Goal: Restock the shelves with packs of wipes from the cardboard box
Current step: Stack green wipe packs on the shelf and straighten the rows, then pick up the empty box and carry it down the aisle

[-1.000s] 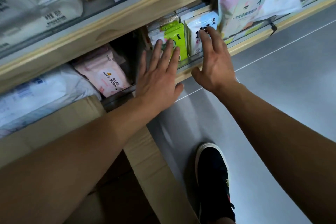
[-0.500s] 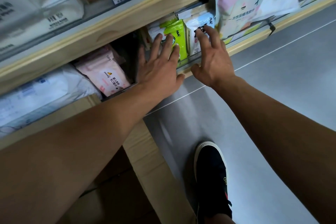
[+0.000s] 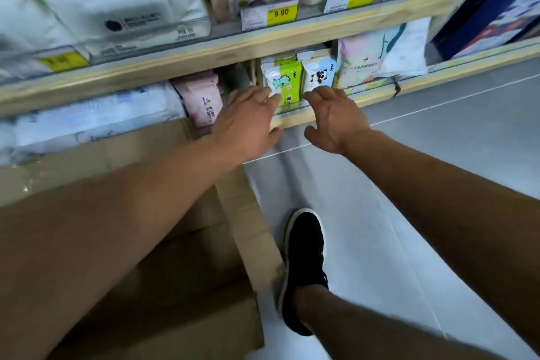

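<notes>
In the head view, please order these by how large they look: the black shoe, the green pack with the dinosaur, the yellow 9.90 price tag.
1. Black shoe with white sole, though it is nearer the camera
2. Green dinosaur-printed wipes pack
3. Yellow 9.90 price tag

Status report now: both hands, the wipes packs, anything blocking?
Left hand open, fingers on green pack. Right hand open, empty, just below panda pack. Both packs upright on lower shelf. Nothing blocking.
</notes>
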Demonstrator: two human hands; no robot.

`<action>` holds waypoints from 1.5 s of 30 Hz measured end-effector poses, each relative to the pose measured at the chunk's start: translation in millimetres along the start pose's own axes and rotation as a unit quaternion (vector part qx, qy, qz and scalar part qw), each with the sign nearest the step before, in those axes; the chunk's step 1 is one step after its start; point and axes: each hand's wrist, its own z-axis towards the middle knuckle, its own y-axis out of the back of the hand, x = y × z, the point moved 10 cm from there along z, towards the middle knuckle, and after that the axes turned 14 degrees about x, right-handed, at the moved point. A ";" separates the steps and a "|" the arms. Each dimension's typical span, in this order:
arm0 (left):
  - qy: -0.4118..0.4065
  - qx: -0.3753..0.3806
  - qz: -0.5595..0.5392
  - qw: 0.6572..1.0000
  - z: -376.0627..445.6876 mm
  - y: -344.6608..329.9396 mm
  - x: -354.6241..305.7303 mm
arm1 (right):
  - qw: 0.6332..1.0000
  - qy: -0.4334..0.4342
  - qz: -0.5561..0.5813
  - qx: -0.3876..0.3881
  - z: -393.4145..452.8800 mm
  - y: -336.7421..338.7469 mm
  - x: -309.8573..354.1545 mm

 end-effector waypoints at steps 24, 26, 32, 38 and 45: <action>0.326 -0.019 -0.212 0.921 -425.4 -55.0 165.0 | 0.988 0.030 0.130 0.081 -153.8 -112.0 264.8; 0.374 -0.017 -0.228 0.899 -448.8 -69.8 186.9 | 0.988 0.027 0.125 0.081 -148.4 -116.3 267.6; 0.465 -0.018 -0.266 0.844 -482.7 -112.9 242.0 | 0.981 -0.030 0.181 0.061 -136.2 -124.0 239.2; 0.500 -0.016 -0.395 0.771 -485.1 -151.9 267.3 | 0.965 -0.135 0.215 0.067 -130.5 -133.0 203.2; 0.500 0.005 -0.456 0.736 -482.3 -174.7 277.4 | 0.921 -0.205 0.308 0.123 -119.0 -168.2 187.0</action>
